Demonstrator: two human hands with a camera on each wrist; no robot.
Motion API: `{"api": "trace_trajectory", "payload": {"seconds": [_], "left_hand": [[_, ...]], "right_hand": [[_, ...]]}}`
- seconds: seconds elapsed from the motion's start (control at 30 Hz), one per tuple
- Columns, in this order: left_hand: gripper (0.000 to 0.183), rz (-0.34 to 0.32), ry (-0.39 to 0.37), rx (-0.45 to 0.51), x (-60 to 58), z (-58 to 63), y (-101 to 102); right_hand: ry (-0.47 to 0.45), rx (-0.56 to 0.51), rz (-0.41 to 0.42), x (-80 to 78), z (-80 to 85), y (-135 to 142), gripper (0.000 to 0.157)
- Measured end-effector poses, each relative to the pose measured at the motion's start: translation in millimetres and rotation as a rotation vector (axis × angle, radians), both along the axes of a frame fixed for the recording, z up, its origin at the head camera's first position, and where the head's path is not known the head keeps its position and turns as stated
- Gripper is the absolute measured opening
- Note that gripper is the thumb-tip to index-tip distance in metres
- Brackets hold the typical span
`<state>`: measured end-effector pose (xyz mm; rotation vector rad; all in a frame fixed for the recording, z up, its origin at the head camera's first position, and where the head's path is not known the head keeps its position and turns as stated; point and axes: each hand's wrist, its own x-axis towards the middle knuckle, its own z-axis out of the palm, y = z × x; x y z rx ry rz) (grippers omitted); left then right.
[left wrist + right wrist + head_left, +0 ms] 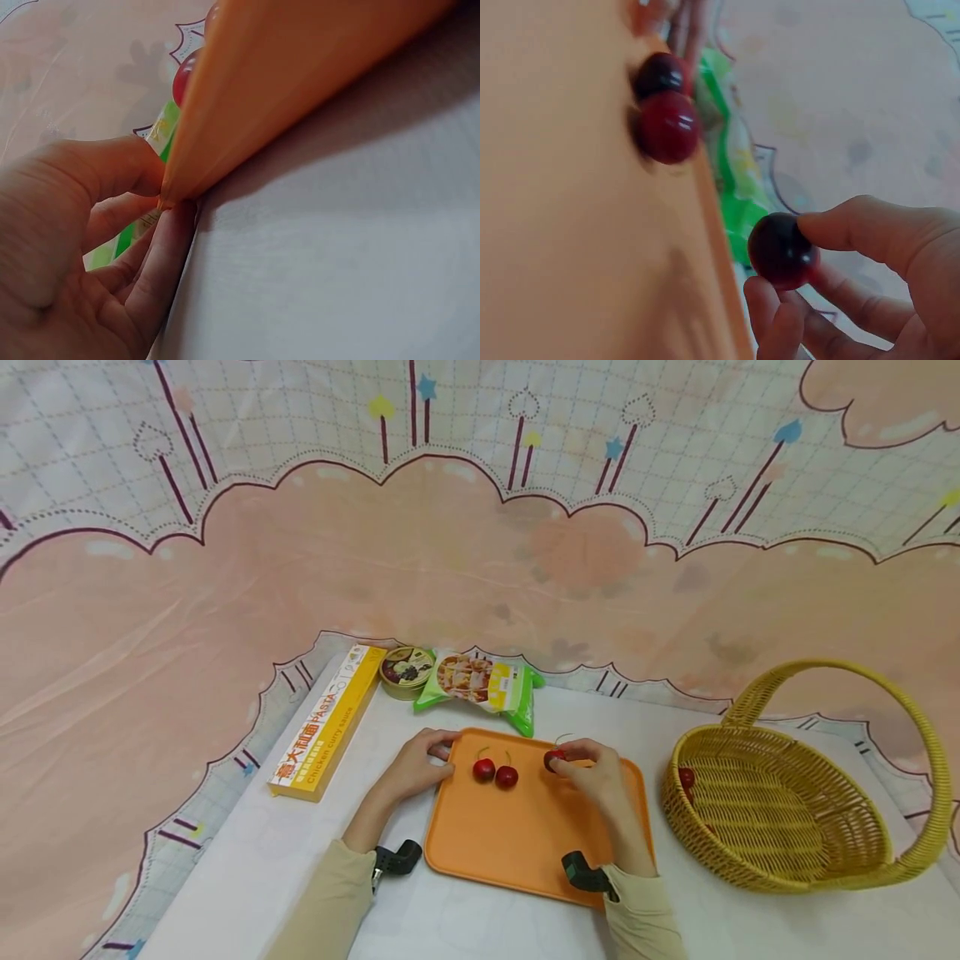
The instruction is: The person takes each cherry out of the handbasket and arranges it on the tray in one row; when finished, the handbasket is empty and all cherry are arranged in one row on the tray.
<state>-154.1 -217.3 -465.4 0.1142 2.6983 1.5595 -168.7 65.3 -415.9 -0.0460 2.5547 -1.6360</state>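
Note:
An orange tray (517, 847) lies on the white-covered table in the head view. My left hand (415, 765) holds the tray's far left corner; in the left wrist view the thumb is over the rim and fingertips are at its underside. Two dark red cherries, a left one (483, 770) and a right one (507, 777), sit side by side on the tray with stems up. Over the tray's far right part, my right hand (602, 774) pinches a third cherry (781, 252) between thumb and fingers, raised above the tray surface in the right wrist view.
A yellow wicker basket (776, 814) with a tall handle stands right of the tray, with red cherries (686, 777) along its left inner wall. Behind the tray are a yellow pasta box (330, 727), a round tin (406, 671) and a green food bag (480, 683). A patterned cloth hangs behind.

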Motion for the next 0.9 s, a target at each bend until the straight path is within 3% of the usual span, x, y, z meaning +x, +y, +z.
{"api": "trace_trajectory", "payload": {"seconds": [0.33,0.6,0.9], "left_hand": [[0.052,-0.014,0.010,-0.085,2.8,2.3,6],[0.050,-0.045,0.040,-0.211,1.3,8.1,9],[0.051,-0.048,0.045,-0.271,0.9,16.6,6]], "right_hand": [[0.009,0.115,0.064,11.0,-19.8,-14,0.019],[-0.033,0.134,0.068,11.0,-21.0,-15,0.019],[-0.039,0.148,0.094,8.5,-17.9,-22,0.020]]}}
